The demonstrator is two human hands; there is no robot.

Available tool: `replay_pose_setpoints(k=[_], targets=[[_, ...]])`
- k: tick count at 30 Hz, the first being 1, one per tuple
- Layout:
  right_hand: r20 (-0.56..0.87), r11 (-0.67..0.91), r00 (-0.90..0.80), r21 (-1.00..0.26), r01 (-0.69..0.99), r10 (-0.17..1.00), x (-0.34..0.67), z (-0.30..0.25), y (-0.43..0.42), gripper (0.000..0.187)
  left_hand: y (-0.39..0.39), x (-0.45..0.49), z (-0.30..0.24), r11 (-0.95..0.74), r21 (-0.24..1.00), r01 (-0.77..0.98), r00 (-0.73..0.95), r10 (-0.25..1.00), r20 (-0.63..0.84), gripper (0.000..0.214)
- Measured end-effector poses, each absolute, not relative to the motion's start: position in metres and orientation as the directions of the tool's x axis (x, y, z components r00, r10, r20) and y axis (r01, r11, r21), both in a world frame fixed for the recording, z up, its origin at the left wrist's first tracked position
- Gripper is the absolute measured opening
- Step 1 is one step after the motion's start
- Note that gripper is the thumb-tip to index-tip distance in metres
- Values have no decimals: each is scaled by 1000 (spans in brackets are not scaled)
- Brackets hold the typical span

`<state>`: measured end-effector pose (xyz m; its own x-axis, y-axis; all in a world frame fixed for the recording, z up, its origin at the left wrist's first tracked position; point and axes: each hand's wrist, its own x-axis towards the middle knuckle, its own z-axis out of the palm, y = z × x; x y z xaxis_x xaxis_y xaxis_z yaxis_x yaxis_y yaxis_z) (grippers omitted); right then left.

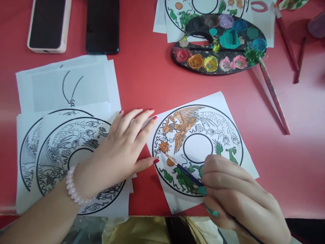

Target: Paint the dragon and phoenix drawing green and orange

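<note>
My right hand (pixel 236 198) is closed around a thin dark-blue paintbrush (pixel 187 173), its tip touching a small orange flower on a printed sheet (pixel 245 166). That sheet carries a ring-shaped drawing with an orange bird, an orange ball and green dragon parts; the bird's tail is unpainted. My left hand (pixel 122 145), with a pink bead bracelet (pixel 73 189) at the wrist, lies flat with fingers spread. It rests partly over a stack of unpainted sheets (pixel 53 135), fingertips near the left edge of the painted one. Part of the drawing is hidden behind my right hand.
Beyond the sheet sits a black paint palette (pixel 218 69) with several colours, a red-handled paintbrush (pixel 275 98) leaning on it. Another painted sheet (pixel 175 35) lies underneath. Two phones, one white-edged (pixel 47 25) and one dark (pixel 103 27), are at back left. More brushes (pixel 286 40) lie right.
</note>
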<state>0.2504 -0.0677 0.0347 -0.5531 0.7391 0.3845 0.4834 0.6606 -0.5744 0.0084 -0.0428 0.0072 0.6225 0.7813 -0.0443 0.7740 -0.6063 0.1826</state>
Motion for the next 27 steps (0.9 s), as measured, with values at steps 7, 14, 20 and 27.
replay_pose_setpoints(k=[7, 14, 20, 27], targets=[[507, 711, -501, -539, 451, 702, 244, 27, -64, 32, -42, 8, 7, -603, 173, 779, 620, 781, -70, 83], [390, 661, -547, -571, 487, 740, 245, 33, -70, 32, -43, 8, 7, -604, 166, 780, 619, 783, -59, 80], [510, 708, -495, -566, 424, 704, 243, 24, -67, 31, -43, 8, 7, -607, 168, 776, 623, 780, -59, 81], [312, 593, -517, -565, 574, 797, 249, 39, -80, 29, -42, 8, 7, -600, 185, 778, 618, 784, -59, 80]])
